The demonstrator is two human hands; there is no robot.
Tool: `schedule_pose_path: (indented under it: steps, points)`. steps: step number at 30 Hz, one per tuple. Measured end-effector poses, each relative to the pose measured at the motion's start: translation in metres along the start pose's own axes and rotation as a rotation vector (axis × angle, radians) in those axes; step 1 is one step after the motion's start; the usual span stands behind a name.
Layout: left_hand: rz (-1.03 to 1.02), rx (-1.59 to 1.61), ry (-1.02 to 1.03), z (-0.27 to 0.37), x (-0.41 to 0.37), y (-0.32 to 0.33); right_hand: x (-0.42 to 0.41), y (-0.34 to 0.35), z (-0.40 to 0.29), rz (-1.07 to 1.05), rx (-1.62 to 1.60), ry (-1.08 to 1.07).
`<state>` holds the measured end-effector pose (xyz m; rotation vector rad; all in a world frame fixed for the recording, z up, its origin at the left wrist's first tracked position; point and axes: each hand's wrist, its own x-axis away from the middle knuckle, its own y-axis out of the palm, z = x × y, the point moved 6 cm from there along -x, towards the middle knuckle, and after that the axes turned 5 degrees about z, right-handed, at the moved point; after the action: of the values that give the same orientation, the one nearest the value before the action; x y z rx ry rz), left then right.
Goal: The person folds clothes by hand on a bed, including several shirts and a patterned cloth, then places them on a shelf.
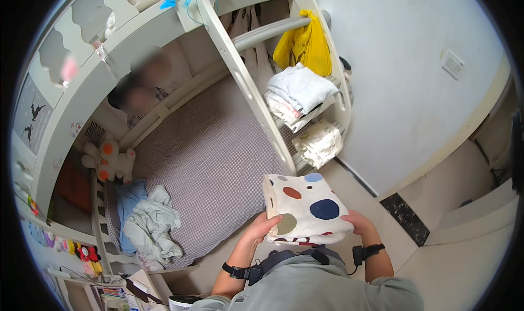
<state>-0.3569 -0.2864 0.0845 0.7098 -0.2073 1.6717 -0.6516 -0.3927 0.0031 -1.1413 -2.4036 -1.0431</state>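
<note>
A folded white blanket with coloured dots (301, 206) is held between my two hands, in front of my waist. My left hand (264, 226) grips its left edge, thumb on top. At the right edge my right hand (358, 221) holds it, with the fingers partly hidden beneath. Ahead, folded clothes (301, 90) lie on a step of the bunk bed's ladder. A shiny pale folded item (319, 143) rests on the step below. The lower bunk's checked sheet (213, 163) spreads to the left, with a crumpled pale green cloth (153, 225) on it.
A yellow bag (307, 49) hangs from the ladder (249, 77). A plush toy (108, 159) and a blue pillow (130, 208) are at the bunk's left end. A white wall (393, 65) stands to the right. Shelves (77, 290) stand at lower left.
</note>
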Motion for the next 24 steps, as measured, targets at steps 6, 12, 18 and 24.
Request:
schedule_pose_path:
  steps: [6,12,18,24]
  points:
    - [-0.153,0.243,0.043,0.044,-0.017,0.104,0.084,-0.042,-0.100,0.021,-0.611,-0.486]
    - [-0.346,0.215,0.111,0.079,-0.018,0.191,0.073,-0.055,-0.072,0.181,-0.281,-0.909]
    - [-0.313,-0.007,0.261,0.114,-0.009,0.187,0.064,-0.040,-0.086,0.108,-0.708,-0.660]
    - [-0.330,-0.081,0.545,0.198,0.022,0.161,0.038,0.009,-0.168,0.007,-0.620,-0.719]
